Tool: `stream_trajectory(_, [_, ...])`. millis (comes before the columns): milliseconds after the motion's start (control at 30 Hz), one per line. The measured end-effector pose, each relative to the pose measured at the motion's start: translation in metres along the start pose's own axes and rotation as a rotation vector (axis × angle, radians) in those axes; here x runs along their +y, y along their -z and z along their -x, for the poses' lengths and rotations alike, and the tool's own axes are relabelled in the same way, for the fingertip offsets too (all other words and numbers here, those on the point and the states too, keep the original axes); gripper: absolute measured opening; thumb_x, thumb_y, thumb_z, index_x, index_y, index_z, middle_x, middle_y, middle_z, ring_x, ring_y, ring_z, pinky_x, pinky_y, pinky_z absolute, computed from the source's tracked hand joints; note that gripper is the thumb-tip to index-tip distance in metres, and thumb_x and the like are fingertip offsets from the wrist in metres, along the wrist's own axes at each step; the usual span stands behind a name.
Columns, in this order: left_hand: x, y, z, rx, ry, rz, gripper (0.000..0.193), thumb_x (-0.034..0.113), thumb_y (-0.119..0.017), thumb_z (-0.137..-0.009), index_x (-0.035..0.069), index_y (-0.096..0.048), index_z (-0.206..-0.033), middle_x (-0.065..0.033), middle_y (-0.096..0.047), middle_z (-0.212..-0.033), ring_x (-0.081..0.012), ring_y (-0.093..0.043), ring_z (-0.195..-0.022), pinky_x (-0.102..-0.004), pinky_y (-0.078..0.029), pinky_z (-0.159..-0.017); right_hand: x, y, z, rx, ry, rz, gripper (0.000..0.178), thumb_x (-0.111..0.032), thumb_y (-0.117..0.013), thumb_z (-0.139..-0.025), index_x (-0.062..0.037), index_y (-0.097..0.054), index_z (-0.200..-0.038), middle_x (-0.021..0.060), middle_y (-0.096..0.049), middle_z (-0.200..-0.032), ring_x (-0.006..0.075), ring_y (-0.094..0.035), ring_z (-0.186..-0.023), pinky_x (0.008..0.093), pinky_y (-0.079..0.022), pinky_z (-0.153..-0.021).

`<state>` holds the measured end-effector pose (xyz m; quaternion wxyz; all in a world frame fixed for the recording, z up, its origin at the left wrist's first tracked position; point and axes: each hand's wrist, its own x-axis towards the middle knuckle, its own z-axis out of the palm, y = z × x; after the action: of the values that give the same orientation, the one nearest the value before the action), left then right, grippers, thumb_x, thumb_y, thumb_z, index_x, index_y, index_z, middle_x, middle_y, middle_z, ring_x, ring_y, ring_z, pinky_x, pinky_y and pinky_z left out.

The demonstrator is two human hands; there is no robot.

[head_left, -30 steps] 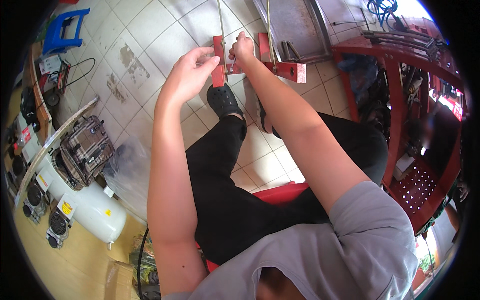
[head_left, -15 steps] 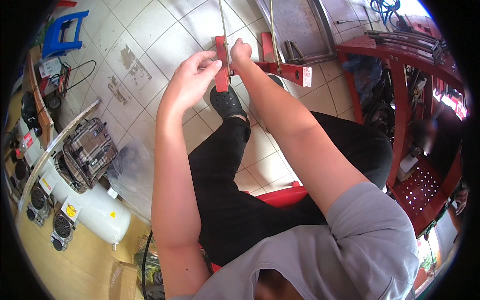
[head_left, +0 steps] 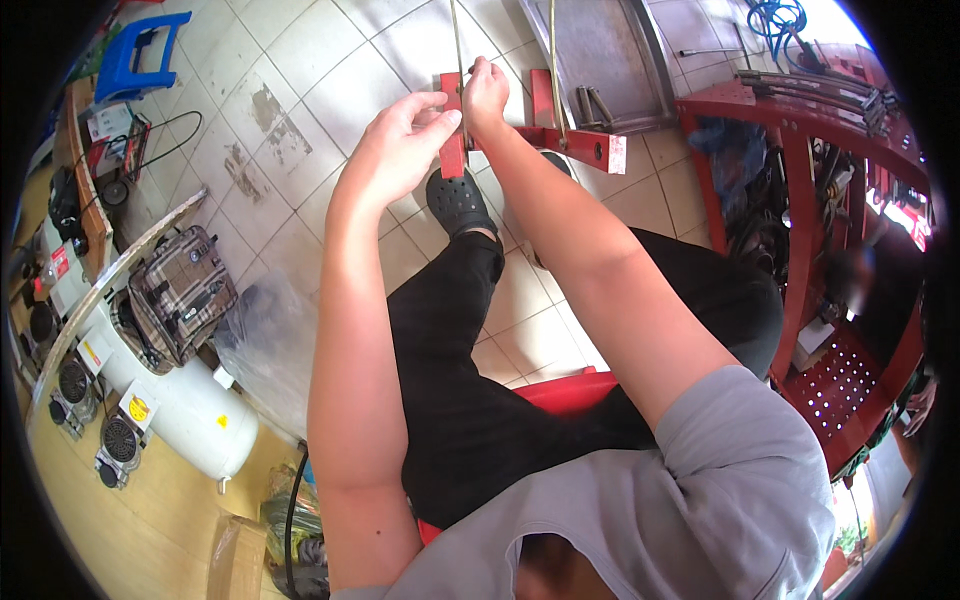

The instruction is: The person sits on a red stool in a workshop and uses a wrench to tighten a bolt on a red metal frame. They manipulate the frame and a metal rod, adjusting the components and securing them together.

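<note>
A red metal stand with a front upright bar [head_left: 453, 152] and a crossbar [head_left: 590, 148] ending in a pale chipped face stands on the floor before me. Two thin metal rods rise from it, a silver one [head_left: 458, 35] and a brassy one [head_left: 553, 50]. My left hand [head_left: 405, 135] is at the left side of the upright bar, fingers loosely bent and thumb apart from them. Just right of the silver rod, my right hand [head_left: 486, 98] is closed, a small dark tip showing at its fingers; what it grips is mostly hidden.
A metal tray [head_left: 610, 60] and short metal pieces [head_left: 594, 105] lie beyond the stand. To the right is a red workbench [head_left: 795, 150]. A blue stool [head_left: 140, 55], a plaid bag [head_left: 185, 295] and a white tank [head_left: 195, 420] are at left. My shoe [head_left: 460, 205] is close below the stand.
My left hand has shifted slightly right, closer against the upright bar. The right hand has moved slightly up and turned, its fingers pointing farther up. The whole view has shifted a little.
</note>
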<state>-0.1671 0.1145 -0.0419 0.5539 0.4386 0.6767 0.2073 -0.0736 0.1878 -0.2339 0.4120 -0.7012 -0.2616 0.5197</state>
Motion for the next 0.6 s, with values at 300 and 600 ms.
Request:
stream_trajectory(300, [0.011, 0.004, 0.014, 0.027, -0.035, -0.061, 0.046, 0.031, -0.054, -0.086, 0.001, -0.05, -0.12, -0.0171, -0.057, -0.112, -0.0199, -0.052, -0.104, -0.0305, -0.039, -0.09, -0.038, 0.008, 0.043, -0.216, 0.326, -0.111, 0.039, -0.029, -0.041, -0.088, 0.0021, -0.05, -0.067, 0.0091, -0.047, -0.057, 0.0182, -0.04, -0.054, 0.0356, -0.037, -0.055])
stream_trajectory(600, [0.003, 0.007, 0.014, 0.034, -0.019, -0.055, 0.046, 0.032, -0.054, -0.085, 0.002, -0.051, -0.119, -0.0136, -0.057, -0.112, -0.0194, -0.052, -0.104, -0.0306, -0.038, -0.092, -0.039, 0.034, 0.024, -0.255, 0.026, -0.224, 0.039, -0.03, -0.043, -0.084, -0.0084, -0.037, -0.052, 0.0012, -0.038, -0.051, 0.0119, -0.034, -0.046, 0.0291, -0.028, -0.045])
